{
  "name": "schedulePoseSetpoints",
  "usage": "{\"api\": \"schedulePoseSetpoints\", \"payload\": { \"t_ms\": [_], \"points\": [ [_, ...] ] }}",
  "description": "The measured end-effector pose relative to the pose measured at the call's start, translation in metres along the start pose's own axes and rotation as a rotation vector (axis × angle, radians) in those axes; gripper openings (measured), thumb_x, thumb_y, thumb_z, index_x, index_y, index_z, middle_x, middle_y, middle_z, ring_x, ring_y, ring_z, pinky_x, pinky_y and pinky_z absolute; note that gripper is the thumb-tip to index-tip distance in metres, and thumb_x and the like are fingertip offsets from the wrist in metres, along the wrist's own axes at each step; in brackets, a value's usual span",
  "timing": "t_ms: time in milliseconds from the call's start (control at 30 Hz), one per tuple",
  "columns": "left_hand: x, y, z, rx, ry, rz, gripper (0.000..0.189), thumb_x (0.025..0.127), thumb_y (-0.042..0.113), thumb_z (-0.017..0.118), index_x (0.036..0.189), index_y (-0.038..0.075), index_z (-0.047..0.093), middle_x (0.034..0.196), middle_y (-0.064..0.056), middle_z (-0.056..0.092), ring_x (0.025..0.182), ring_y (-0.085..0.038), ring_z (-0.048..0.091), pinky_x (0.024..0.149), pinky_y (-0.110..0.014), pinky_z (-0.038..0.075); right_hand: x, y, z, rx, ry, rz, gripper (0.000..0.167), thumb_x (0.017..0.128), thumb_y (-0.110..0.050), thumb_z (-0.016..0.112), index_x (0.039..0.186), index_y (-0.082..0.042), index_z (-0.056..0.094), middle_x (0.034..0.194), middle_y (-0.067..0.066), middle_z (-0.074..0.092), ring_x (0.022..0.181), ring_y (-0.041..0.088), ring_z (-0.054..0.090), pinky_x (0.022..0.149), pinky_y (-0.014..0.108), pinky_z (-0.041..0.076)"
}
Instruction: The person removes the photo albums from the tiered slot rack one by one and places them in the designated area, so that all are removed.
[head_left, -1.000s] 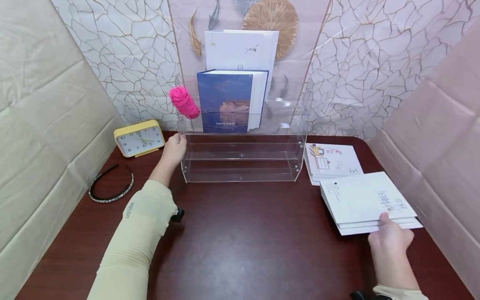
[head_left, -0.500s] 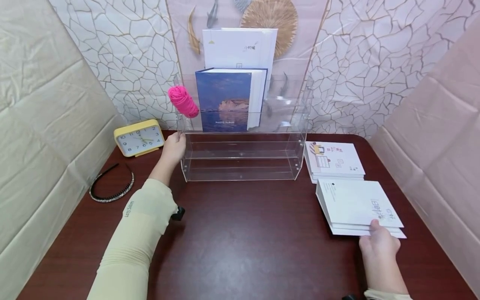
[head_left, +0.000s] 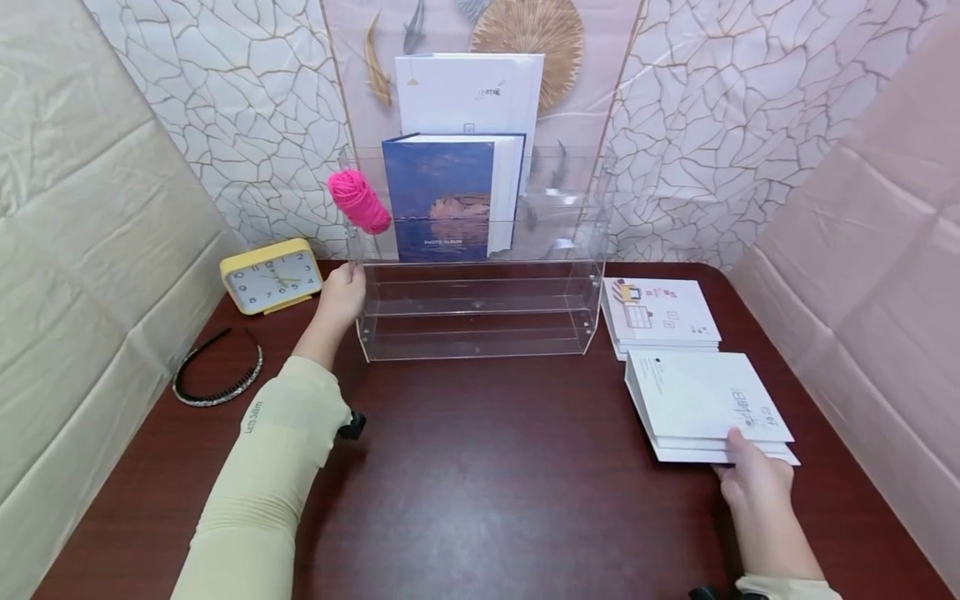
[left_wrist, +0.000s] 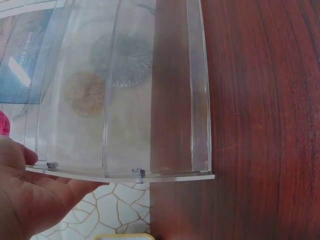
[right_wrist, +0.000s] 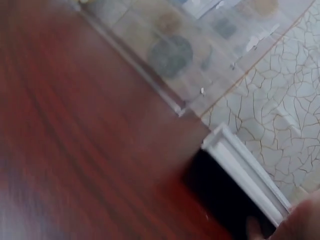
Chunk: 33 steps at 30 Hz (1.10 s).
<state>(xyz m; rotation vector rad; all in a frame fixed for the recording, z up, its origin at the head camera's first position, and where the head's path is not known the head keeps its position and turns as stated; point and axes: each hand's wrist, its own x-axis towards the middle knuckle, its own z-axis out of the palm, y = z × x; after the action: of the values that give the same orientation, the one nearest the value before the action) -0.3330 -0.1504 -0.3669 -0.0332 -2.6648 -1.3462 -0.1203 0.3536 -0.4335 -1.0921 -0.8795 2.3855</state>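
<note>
A clear acrylic rack [head_left: 477, 357] stands at the back of the dark red table. My left hand [head_left: 341, 296] grips its left side panel, thumb and fingers on opposite faces in the left wrist view. At the right, my right hand [head_left: 761, 496] holds a white photo album [head_left: 697, 392] by its near edge, thumb on the cover and fingers underneath. In the right wrist view the album's dark underside [right_wrist: 215, 192] shows over the table. A blue photo album [head_left: 435, 196] stands upright in the rack, in front of a taller white album [head_left: 442, 92].
A pink yarn skein [head_left: 358, 202] sits at the rack's upper left. A yellow alarm clock [head_left: 272, 277] and a black headband [head_left: 217, 395] are on the left side. Another white album [head_left: 663, 312] with a truck drawing lies right of the rack. Cloth walls enclose the table.
My right hand has brought the white album leftward and turned it squarer to the table. The left hand keeps its hold on the rack. The head view has shifted slightly.
</note>
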Motion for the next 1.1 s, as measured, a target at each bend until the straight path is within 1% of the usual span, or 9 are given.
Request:
{"api": "schedulePoseSetpoints", "payload": {
  "t_ms": [133,233,333,367,467,567,733,967,1100],
  "points": [
    [-0.002,0.000,0.001,-0.001,-0.001,-0.006,0.042,0.101,0.024,0.026,0.109,-0.008,0.052,0.102,-0.027,0.052,0.099,-0.038,0.048,0.090,-0.048,0.037,-0.003,-0.008,-0.007,-0.317,-0.044,0.046,0.035,0.087,-0.007,0.063,0.114,-0.018,0.043,0.076,-0.007,0.062,0.066,0.010,0.061,0.050,0.038,0.052],
    [-0.003,-0.001,0.000,-0.010,0.010,-0.006,0.042,0.101,0.024,0.027,0.112,-0.008,0.052,0.107,-0.028,0.052,0.101,-0.038,0.047,0.092,-0.048,0.036,-0.003,-0.016,-0.012,-0.529,-0.116,0.085,0.029,0.091,-0.019,0.058,0.108,-0.012,0.036,0.094,0.004,0.052,0.062,0.015,0.060,0.059,0.038,0.054],
    [-0.003,-0.001,0.001,-0.009,0.015,-0.004,0.042,0.102,0.024,0.027,0.112,-0.008,0.052,0.110,-0.028,0.051,0.102,-0.038,0.046,0.092,-0.048,0.036,-0.002,-0.024,-0.018,-0.695,-0.209,0.116,0.031,0.094,-0.029,0.052,0.105,-0.007,0.033,0.094,0.007,0.048,0.058,0.018,0.060,0.061,0.035,0.054],
    [-0.003,-0.001,0.001,-0.011,0.013,-0.007,0.042,0.102,0.024,0.027,0.111,-0.008,0.052,0.107,-0.028,0.051,0.100,-0.038,0.046,0.091,-0.048,0.036,-0.002,-0.027,-0.021,-0.733,-0.251,0.129,0.032,0.095,-0.031,0.049,0.105,-0.006,0.032,0.093,0.007,0.050,0.058,0.018,0.059,0.060,0.034,0.053],
    [-0.002,-0.001,0.002,0.003,0.018,-0.005,0.041,0.101,0.024,0.027,0.106,-0.008,0.052,0.106,-0.028,0.052,0.099,-0.038,0.047,0.090,-0.048,0.037,-0.001,-0.031,-0.024,-0.828,-0.312,0.151,0.035,0.096,-0.035,0.047,0.105,-0.004,0.034,0.074,0.002,0.057,0.053,0.017,0.058,0.056,0.032,0.052],
    [-0.001,0.000,0.003,0.005,0.022,-0.001,0.040,0.101,0.025,0.027,0.102,-0.007,0.051,0.104,-0.028,0.052,0.097,-0.039,0.047,0.089,-0.048,0.037,-0.002,-0.034,-0.023,-0.903,-0.344,0.145,0.041,0.097,-0.039,0.045,0.108,-0.001,0.034,0.071,0.001,0.057,0.052,0.015,0.055,0.054,0.029,0.050],
    [-0.002,-0.001,0.002,0.000,0.009,-0.014,0.040,0.101,0.027,0.026,0.098,-0.005,0.049,0.098,-0.027,0.050,0.096,-0.038,0.047,0.087,-0.048,0.037,-0.002,-0.036,-0.021,-1.032,-0.329,0.119,0.054,0.096,-0.045,0.043,0.114,0.005,0.034,0.068,0.001,0.056,0.051,0.014,0.053,0.052,0.027,0.049],
    [-0.001,-0.001,0.001,-0.002,0.010,0.001,0.039,0.102,0.026,0.027,0.095,-0.005,0.049,0.087,-0.025,0.047,0.092,-0.038,0.047,0.084,-0.047,0.038,-0.003,-0.040,-0.021,-1.185,-0.299,0.082,0.069,0.093,-0.054,0.041,0.107,0.014,0.032,0.071,0.002,0.058,0.055,0.015,0.055,0.055,0.028,0.051],
    [-0.001,0.000,0.002,-0.005,0.002,0.005,0.039,0.102,0.026,0.026,0.097,-0.005,0.050,0.081,-0.021,0.044,0.090,-0.038,0.047,0.082,-0.046,0.038,-0.004,-0.041,-0.020,-1.266,-0.305,0.034,0.072,0.093,-0.054,0.040,0.109,0.016,0.032,0.077,0.008,0.058,0.059,0.018,0.055,0.057,0.030,0.052]
  ]
}}
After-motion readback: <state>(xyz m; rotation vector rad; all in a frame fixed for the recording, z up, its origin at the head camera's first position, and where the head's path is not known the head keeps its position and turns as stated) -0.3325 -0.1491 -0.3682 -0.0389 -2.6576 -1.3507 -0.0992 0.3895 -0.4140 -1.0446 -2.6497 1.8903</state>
